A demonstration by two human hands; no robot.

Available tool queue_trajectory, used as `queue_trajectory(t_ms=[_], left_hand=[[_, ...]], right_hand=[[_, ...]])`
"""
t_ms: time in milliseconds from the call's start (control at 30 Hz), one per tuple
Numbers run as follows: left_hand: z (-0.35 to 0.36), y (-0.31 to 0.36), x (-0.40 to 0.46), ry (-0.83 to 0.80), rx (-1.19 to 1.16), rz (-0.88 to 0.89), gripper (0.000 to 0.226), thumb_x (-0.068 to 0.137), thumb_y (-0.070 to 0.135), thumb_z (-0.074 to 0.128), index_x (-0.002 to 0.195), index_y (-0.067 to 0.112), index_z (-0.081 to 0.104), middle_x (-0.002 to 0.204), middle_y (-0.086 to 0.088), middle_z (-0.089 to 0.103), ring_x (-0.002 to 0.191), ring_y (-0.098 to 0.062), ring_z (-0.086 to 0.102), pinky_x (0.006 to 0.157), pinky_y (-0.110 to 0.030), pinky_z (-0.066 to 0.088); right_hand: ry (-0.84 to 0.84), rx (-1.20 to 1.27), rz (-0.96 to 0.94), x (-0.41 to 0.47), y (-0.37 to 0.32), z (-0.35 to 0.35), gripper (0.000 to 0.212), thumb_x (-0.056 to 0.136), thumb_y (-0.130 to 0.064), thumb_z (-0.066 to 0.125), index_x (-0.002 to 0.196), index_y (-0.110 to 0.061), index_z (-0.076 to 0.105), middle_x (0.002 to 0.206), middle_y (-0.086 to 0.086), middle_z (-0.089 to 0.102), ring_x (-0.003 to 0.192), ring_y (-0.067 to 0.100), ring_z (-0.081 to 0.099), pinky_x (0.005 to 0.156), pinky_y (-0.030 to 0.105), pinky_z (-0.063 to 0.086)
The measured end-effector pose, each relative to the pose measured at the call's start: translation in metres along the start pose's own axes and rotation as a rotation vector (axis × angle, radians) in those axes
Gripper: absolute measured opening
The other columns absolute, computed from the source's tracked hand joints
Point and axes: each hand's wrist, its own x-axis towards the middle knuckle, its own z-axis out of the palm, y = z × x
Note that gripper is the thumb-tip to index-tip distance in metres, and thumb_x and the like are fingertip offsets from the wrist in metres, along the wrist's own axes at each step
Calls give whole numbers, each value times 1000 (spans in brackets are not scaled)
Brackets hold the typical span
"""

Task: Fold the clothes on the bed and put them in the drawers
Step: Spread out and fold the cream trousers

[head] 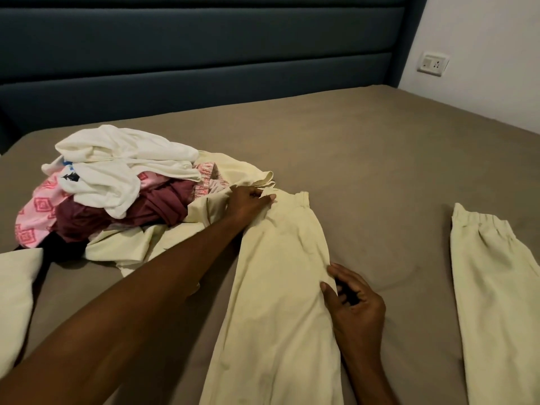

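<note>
Cream trousers (280,287) lie flat on the bed (380,171); left hand (248,204) pinches their waistband, right hand (355,302) curls round their side edge. Beyond the left hand, an unfolded pile (117,182) remains; folding appears barely begun, drawers unseen.
</note>
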Motion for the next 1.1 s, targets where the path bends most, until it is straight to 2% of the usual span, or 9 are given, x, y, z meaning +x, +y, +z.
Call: queue_trajectory(t_ms=[67, 167, 300, 467, 600, 700, 867, 967, 1100], left_hand=[[-11, -1, -5, 77, 244, 161, 37, 87, 46, 78, 94, 10, 76, 82, -5, 75, 74, -14, 64, 72, -31, 47], [-33, -3, -26, -12, 534, 348, 53, 89, 59, 61, 112, 12, 69, 99, -5, 74, 90, -23, 69, 82, -39, 54], [-41, 11, -82, -94, 473, 305, 61, 89, 52, 64, 134, 13, 57, 111, -9, 73, 100, -31, 69, 86, -43, 54], [-58, 14, -206, 45, 507, 88, 77, 81, 33, 81, 146, 17, 43, 121, -4, 69, 110, -29, 65, 90, -40, 50], [-74, 17, -307, 63, 204, -185, 40, 77, 16, 81, 113, 19, 65, 92, 9, 67, 84, -13, 65, 75, -26, 43], [-81, 27, -370, 70, 4, -359, 17, 79, 11, 69, 92, 22, 70, 80, 8, 71, 74, -11, 67, 71, -29, 50], [-105, 10, -398, 18, -332, -508, 7, 88, 9, 74, 82, 12, 75, 82, -7, 77, 75, -16, 69, 81, -34, 55], [-108, 4, -396, 8, -395, -538, 7, 89, 3, 72, 83, 6, 75, 87, -10, 78, 83, -24, 71, 90, -42, 57], [-103, 5, -403, 97, -356, -561, 14, 91, 9, 70, 82, 18, 75, 90, -5, 77, 96, -31, 72, 94, -44, 58]], right_hand=[[-1, -11, -14, 1, 0, 0, 34, 79, 2, 84, 107, -18, 79, 110, -9, 76, 87, 12, 70, 74, 17, 54], [-22, -22, -16, -1, 2, 1, 35, 79, -1, 86, 109, -18, 79, 111, -11, 74, 90, 11, 70, 76, 16, 53], [-44, -74, -53, -2, 1, 0, 37, 82, 0, 82, 114, -19, 78, 109, -10, 73, 85, 13, 67, 73, 19, 54], [-12, -96, 20, -9, -1, 0, 45, 87, 4, 70, 123, -21, 75, 105, -6, 74, 84, 16, 66, 76, 26, 55], [-81, -110, 137, -9, -20, -2, 50, 85, -1, 66, 132, -19, 70, 117, -7, 73, 99, 9, 68, 92, 29, 56], [-132, -102, 276, -5, -41, -13, 56, 79, -15, 71, 134, -20, 64, 113, -7, 72, 103, 15, 69, 99, 39, 56], [-158, -275, 332, -62, -68, -32, 30, 81, -35, 62, 107, -23, 70, 98, 1, 73, 93, 26, 69, 91, 49, 57], [-163, -358, 316, -103, -82, -50, 28, 89, -29, 63, 111, -13, 70, 97, 0, 73, 92, 22, 68, 90, 43, 57], [-172, -497, 305, -118, -90, -63, 21, 87, -7, 75, 106, -6, 67, 90, 7, 71, 88, 28, 68, 79, 32, 51]])
